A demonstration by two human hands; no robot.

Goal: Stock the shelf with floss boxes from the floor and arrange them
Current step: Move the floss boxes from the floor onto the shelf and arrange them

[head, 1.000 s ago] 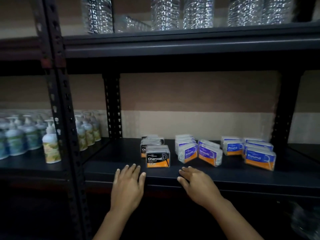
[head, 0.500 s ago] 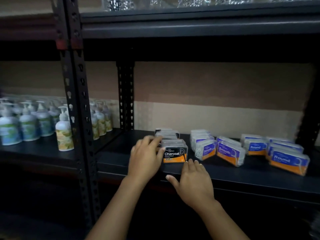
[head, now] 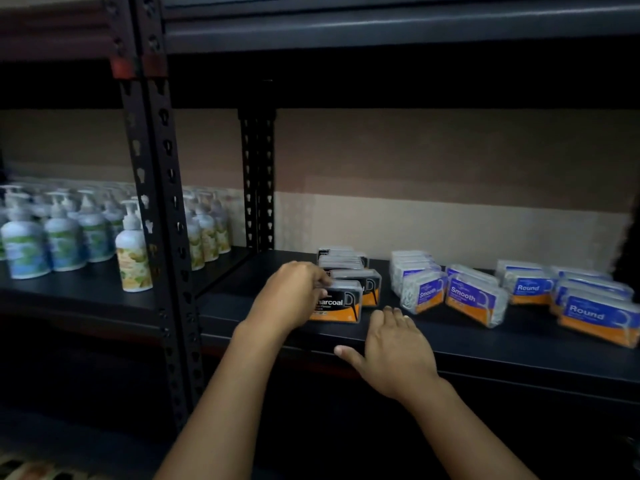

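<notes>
Left hand [head: 294, 296]: fingers curled round front Charcoal box [head: 341, 304], at shelf [head: 485, 351] front.
Right hand [head: 394, 351]: flat, empty, right of box.
Risk: careless shove topples Charcoal row behind.

Floss boxes in three sorts on the dark shelf [head: 450, 344].

The front Charcoal box [head: 341, 303], black over orange, stands upright at the head of a row of Charcoal boxes [head: 346, 263] running back; its left end is hidden. To the right stand two rows of Smooth boxes [head: 474, 299], blue over orange and slightly angled, then Round boxes [head: 601, 315] at the far right.
</notes>
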